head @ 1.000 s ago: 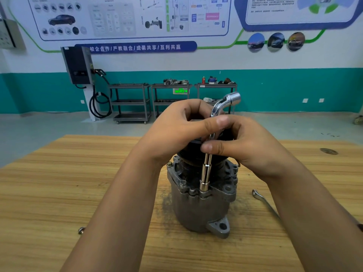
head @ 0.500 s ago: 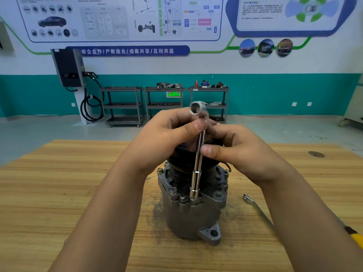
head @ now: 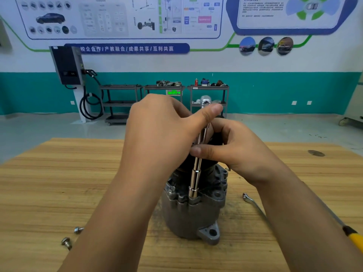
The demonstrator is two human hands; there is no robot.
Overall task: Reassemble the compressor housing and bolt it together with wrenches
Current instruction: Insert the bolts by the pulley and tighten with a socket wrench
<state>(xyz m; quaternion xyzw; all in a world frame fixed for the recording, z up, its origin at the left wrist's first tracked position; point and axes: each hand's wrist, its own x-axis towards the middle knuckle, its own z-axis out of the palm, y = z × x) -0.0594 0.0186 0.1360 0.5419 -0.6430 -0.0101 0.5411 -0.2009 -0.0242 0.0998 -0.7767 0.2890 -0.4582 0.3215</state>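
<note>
Grey cast-metal compressor housing (head: pixel 193 216) is being stood upright at bench (head: pixel 49 183) centre. Chrome L-shaped socket wrench (head: pixel 195 179) is being seated vertically on a rim bolt, pinched by left hand (head: pixel 163 134) up top and right hand (head: pixel 233 148) mid-shaft. Two loose silver bolts (head: pixel 66 242) are lying at 8 o'clock; slim open-end spanner (head: pixel 253 204) at 3 o'clock.

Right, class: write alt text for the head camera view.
Two hands, left hand and right hand, hold a socket wrench upright on a bolt of a grey compressor housing on a wooden table. Two loose bolts lie left.
</note>
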